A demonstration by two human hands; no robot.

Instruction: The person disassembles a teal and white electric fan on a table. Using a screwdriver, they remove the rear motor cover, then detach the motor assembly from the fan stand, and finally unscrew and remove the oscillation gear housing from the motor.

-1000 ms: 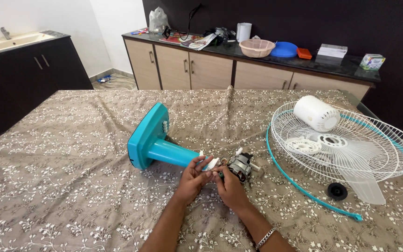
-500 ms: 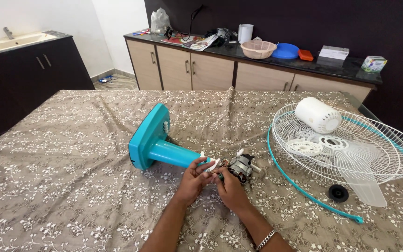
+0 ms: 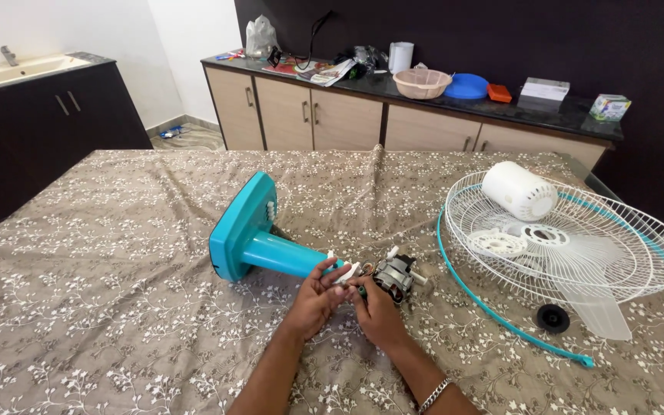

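Fingertips (image 3: 345, 283) half hidden against fan motor (image 3: 394, 275)

On the cloth-covered table (image 3: 117, 307), the fan stand (image 3: 259, 238) lies on its side, base to the left. Its neck meets the motor (image 3: 395, 275) at centre, where the left hand (image 3: 318, 296) and right hand (image 3: 374, 309) sit side by side. Right of them lies the wire guard (image 3: 578, 238), with the motor cover (image 3: 518, 189) and blade (image 3: 585, 292) in it. The knob (image 3: 552, 317) lies in front of the guard. The counter (image 3: 424, 100) runs behind the table.

The small part (image 3: 350, 278) pinched between both hands is too hidden to be told. The white grille (image 3: 639, 253) is cut off at the table's right edge.
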